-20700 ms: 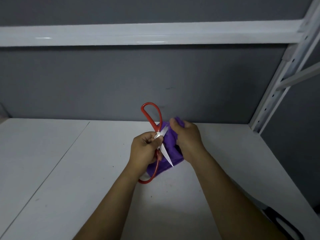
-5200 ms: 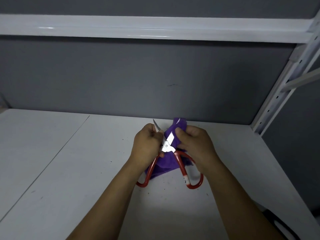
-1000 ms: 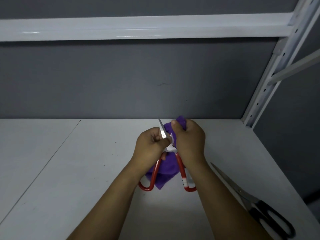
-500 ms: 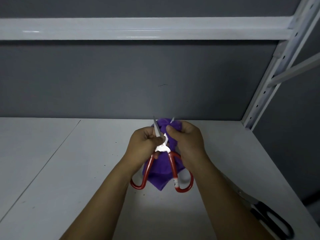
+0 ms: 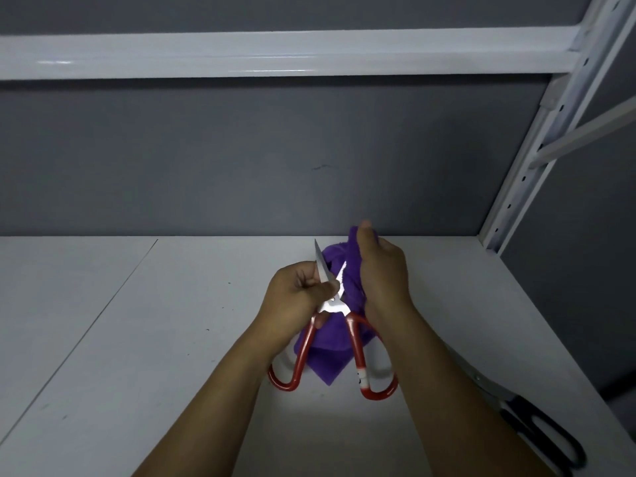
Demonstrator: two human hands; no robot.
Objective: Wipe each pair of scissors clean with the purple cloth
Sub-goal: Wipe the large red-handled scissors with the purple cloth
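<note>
**Red scissors under the cloth, one blade at a time**

The right hand (image 5: 382, 280) is closed round the purple cloth (image 5: 327, 356), which is bunched over one blade. The left hand (image 5: 296, 297) is pinched on the other blade, near the pivot. The red-handled scissors (image 5: 356, 352) are held splayed above the table (image 5: 137, 373), tips away, cloth hanging between the loops. The wipe is best drawn from pivot to tip, with cloth kept thick under the fingers. Black-handled scissors (image 5: 537, 432) are seen lying at the right edge; whether they are wiped cannot be told

Red-handled scissors (image 5: 356, 352) with silver blades — purple cloth (image 5: 327, 352); black-handled scissors (image 5: 537, 432); white table (image 5: 137, 339), grey wall (image 5: 241, 160).
</note>
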